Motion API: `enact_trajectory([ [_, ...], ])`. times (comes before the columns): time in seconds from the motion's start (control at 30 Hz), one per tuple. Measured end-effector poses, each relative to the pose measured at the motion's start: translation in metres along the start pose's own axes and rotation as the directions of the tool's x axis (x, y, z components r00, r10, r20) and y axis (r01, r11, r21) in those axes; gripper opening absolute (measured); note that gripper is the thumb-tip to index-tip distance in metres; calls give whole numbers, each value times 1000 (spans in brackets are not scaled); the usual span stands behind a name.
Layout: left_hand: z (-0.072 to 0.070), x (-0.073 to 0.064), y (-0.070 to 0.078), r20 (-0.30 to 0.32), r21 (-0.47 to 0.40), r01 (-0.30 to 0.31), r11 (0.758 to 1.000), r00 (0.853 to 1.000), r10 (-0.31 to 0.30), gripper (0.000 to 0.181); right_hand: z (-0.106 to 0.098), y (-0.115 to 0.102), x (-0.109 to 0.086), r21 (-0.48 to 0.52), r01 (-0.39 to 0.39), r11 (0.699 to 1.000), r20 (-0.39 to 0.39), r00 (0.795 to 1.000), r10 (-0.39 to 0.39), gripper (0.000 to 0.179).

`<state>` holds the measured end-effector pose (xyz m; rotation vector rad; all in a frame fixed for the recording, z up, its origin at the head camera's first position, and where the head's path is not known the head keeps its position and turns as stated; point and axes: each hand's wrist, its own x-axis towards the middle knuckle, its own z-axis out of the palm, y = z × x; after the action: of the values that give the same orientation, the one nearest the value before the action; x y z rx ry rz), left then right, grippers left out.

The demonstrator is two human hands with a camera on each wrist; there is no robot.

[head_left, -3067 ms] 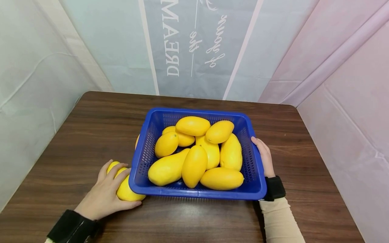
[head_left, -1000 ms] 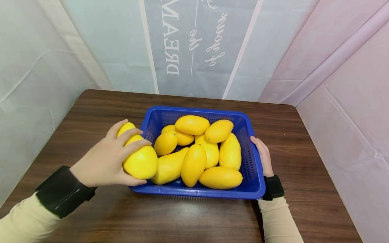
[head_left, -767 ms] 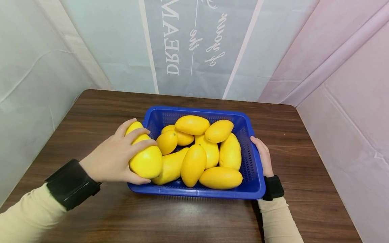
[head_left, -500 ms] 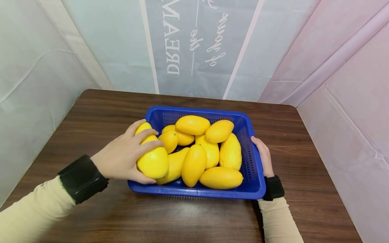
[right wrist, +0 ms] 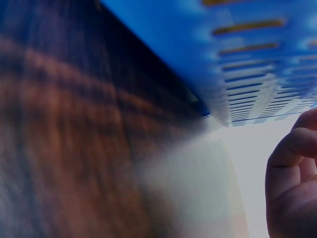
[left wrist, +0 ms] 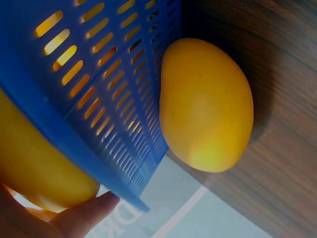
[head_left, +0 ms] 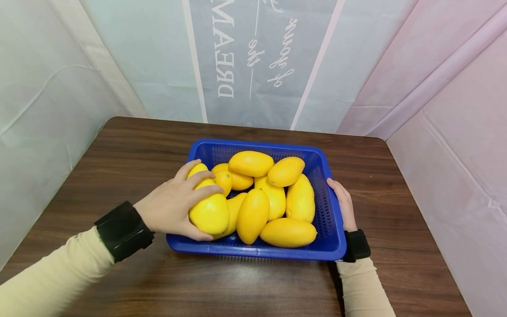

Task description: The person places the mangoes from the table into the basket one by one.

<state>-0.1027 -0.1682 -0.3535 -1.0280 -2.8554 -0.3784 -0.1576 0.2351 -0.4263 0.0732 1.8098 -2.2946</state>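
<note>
My left hand (head_left: 172,204) grips a large yellow mango (head_left: 211,214) from above, fingers spread over it, at the left end of the blue plastic basket (head_left: 257,252). The held mango overlaps other mangoes there; whether it touches them I cannot tell. Several yellow mangoes lie inside, among them one at the front (head_left: 289,232) and one at the back (head_left: 251,164). My right hand (head_left: 344,204) holds the basket's right rim, and in the right wrist view its fingers (right wrist: 292,148) curl beside the slotted wall.
Outside the basket, another mango (left wrist: 205,106) rests on the wooden table against the slotted side, seen in the left wrist view. A printed cloth (head_left: 261,61) hangs behind the table, and pale sheets (head_left: 455,145) close off both sides.
My left hand lifted the mango from the table left of the basket, brought it over the rim, and moved it rightward and slightly down. The right hand and basket stayed nearly still.
</note>
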Motion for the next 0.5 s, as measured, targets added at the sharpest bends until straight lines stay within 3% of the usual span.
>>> enact_trajectory([
  [0.27, 6, 3, -1, 7, -4, -9, 1000, 1000, 9, 86, -1, -1, -2, 16, -22, 1000, 18, 1000, 22, 33],
  [0.5, 7, 3, 0, 60, -6, 16, 1000, 998, -16, 88, 0, -2, -2, 26, -26, 999, 21, 999, 25, 33],
])
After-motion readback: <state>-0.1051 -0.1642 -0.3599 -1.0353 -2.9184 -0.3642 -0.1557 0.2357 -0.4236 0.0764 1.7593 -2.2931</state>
